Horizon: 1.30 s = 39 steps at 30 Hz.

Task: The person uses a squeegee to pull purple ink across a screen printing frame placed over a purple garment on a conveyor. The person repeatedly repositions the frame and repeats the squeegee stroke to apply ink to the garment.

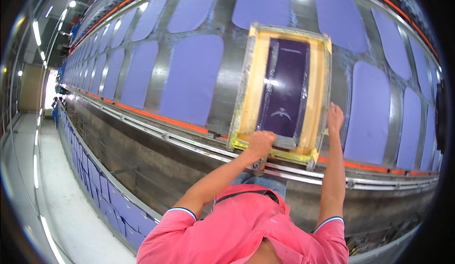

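Note:
A screen-printing frame [321,93] with tan inner borders and a dark purple mesh window [286,81] lies on the long metal printing table [232,81]. My left hand [261,143] is closed at the frame's near left corner, at the end of a grey squeegee [286,143] lying across the near end of the mesh. Its fingers hide the part they grip. At the frame's right edge, my right hand [335,117] is closed on the rim, its fingertips partly hidden. Lavender fabric panels lie flat on both sides, one left panel [192,79] and one right panel [368,112] being nearest.
Metal rails [189,146] and an orange strip [163,120] run along the table's near edge. More lavender pieces [102,188] hang over a lower rack at the left, beside a pale walkway [71,193]. Another orange strip [398,10] borders the table's far side.

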{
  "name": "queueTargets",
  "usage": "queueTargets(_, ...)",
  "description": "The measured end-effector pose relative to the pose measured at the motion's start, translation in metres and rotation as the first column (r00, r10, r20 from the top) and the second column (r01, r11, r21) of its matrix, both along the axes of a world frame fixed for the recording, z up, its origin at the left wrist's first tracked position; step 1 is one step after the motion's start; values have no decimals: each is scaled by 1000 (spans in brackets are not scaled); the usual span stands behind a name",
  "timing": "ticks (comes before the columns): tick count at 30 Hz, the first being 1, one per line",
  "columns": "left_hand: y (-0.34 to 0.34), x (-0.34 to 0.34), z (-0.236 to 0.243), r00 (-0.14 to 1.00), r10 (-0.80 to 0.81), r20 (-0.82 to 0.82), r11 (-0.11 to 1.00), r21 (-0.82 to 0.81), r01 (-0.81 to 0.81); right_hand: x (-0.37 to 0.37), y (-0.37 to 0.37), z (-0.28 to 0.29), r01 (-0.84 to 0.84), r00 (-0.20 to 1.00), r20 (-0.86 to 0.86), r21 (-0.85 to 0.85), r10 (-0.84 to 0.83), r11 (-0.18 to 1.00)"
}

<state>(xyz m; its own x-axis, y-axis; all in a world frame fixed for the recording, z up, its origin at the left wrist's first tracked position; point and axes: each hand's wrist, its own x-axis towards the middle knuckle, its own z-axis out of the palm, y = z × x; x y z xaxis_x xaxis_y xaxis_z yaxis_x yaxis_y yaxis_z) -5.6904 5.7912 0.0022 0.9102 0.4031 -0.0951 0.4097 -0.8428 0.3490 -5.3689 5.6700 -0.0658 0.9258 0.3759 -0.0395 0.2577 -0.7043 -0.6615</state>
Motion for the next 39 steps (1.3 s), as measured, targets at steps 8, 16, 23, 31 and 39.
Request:
queueTargets(8,25,-41,8,965,67,253,994,-106,-41,-30,35,62,62,984,156,161,-88,985)
queueTargets(16,194,-216,12,965,114,235,993,-37,-108,-219,210,32,43,999,-15,338,-40,940)
queueTargets(23,288,-298,19,984,87,154,996,-26,-84,-311,298,7,137,990,-53,288,-127,948)
queueTargets(31,291,-316,10,986,34,162,997,-70,-23,-310,309,-9,164,986,-2,161,-166,973)
queueTargets(39,293,-307,-11,975,15,224,999,28,-22,-316,311,4,66,940,338,-78,-36,995)
